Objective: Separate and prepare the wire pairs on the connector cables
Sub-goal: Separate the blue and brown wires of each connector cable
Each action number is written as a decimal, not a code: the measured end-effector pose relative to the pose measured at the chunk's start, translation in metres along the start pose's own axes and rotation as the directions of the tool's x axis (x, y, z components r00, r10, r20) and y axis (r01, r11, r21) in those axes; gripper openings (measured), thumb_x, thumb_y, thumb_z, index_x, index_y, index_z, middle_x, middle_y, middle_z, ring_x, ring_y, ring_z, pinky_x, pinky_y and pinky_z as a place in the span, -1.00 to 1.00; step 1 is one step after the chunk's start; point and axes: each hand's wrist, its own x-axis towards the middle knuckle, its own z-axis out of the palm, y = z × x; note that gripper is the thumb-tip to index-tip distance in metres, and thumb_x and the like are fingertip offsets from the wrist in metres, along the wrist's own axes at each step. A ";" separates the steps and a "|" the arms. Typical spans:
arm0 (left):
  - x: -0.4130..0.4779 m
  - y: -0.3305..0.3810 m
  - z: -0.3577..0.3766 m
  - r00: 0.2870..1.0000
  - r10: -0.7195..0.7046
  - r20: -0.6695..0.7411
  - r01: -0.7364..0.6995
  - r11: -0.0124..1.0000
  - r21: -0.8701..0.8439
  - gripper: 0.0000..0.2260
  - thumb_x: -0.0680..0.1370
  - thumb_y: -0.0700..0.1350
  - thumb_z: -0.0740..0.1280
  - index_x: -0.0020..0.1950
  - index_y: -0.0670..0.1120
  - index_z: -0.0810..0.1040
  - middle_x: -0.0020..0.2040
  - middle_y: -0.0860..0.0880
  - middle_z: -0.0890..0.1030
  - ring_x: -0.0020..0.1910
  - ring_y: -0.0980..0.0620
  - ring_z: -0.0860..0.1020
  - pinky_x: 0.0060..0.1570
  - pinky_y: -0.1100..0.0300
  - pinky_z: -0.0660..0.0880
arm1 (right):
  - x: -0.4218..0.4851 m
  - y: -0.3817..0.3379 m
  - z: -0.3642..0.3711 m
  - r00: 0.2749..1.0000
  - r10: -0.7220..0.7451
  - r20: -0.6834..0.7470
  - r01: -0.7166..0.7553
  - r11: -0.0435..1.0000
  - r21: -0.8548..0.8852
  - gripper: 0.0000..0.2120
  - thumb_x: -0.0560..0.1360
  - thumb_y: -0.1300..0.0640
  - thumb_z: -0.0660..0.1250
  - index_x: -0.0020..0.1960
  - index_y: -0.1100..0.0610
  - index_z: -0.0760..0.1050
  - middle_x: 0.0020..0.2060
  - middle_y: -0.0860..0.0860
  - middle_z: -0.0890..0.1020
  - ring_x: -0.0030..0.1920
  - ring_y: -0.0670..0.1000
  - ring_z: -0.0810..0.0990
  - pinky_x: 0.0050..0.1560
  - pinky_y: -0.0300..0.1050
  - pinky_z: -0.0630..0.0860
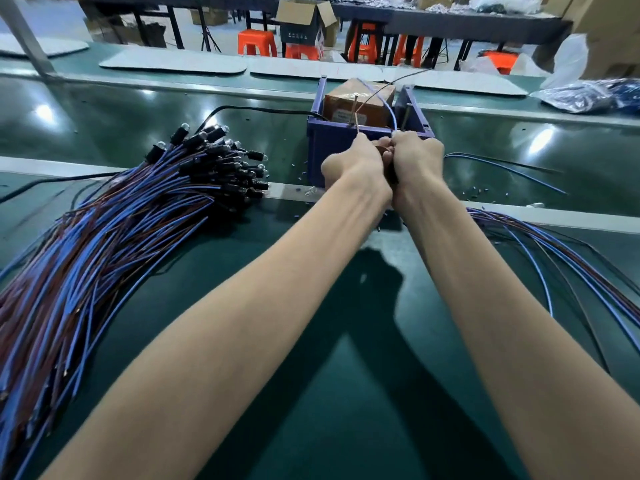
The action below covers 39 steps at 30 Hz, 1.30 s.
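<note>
The green desk (346, 393) lies closest, dark and shiny. On its left side is a big pile of cables (104, 254), blue and brown, with black ends that carry little bulbs. On its right side lies a smaller bunch of wires (540, 237).

Further on, the two hands meet and touch. The left hand (349, 164) has its grip closed on a brown wire (356, 123). The right hand (420, 155) has its grip closed on a blue wire (390, 110). Both wires seem to rise from one cable held between the hands.

To do this step well, the person should probably pull the two wires apart slowly and evenly. Holding close to the split should keep them from snapping or tearing.

Just behind the hands sits a blue bin (332, 147) with a cardboard box (360, 102) inside. Small cut bits (474, 194) lie on the desk near it. Far off are orange stools (258, 43) and open boxes.
</note>
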 end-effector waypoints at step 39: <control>0.009 0.025 -0.049 0.921 -0.137 0.366 0.234 0.943 -0.237 -0.73 0.61 -0.16 0.21 -0.31 -0.08 0.38 -0.61 0.08 0.38 -0.71 0.21 0.28 -0.66 0.43 0.18 | -0.012 0.004 -0.032 0.993 0.099 0.059 -0.107 0.984 0.145 -0.78 0.57 0.31 -0.04 -0.09 0.15 0.35 -0.58 -0.01 0.55 -0.51 -0.04 0.59 -0.39 -0.24 0.59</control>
